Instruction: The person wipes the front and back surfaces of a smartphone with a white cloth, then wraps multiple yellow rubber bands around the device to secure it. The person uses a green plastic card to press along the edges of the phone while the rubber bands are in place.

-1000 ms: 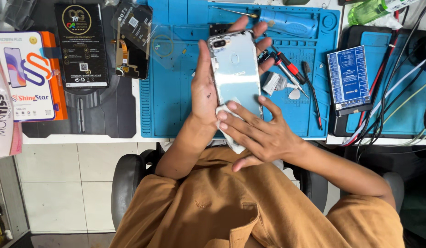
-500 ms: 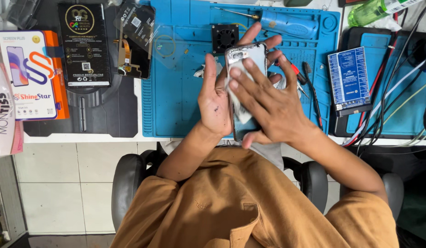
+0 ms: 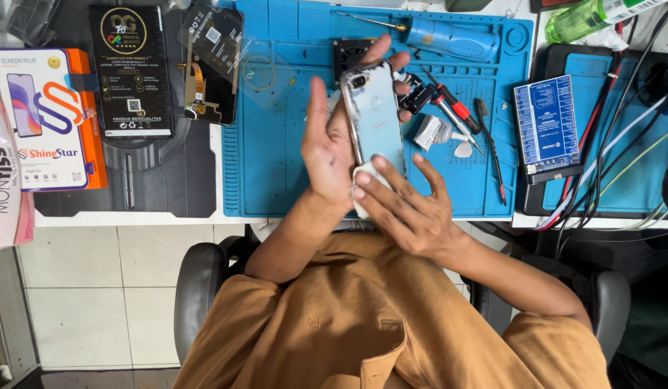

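My left hand [image 3: 325, 155] holds a smartphone [image 3: 376, 115] upright over the blue work mat [image 3: 276, 166], its pale blue glossy back and camera lenses facing me. The fingers wrap behind the phone and show at its top right edge. My right hand [image 3: 410, 212] presses a small white cloth [image 3: 361, 189] against the phone's lower end with its fingertips. Both forearms come up from my orange-brown shirt at the bottom of the head view.
On the mat lie a blue electric screwdriver [image 3: 449, 36], red-handled tools [image 3: 456, 108], black tweezers [image 3: 489, 144] and a small fan [image 3: 348, 52]. A loose display panel [image 3: 211, 65], a black box [image 3: 130, 72] and an orange-white box [image 3: 49, 119] sit left. A blue tester board [image 3: 546, 126] and cables [image 3: 622, 158] sit right.
Half a second ago my right hand lay across the phone's back near its top; it has slid back down to the lower end with the cloth. The left hand keeps holding the phone.
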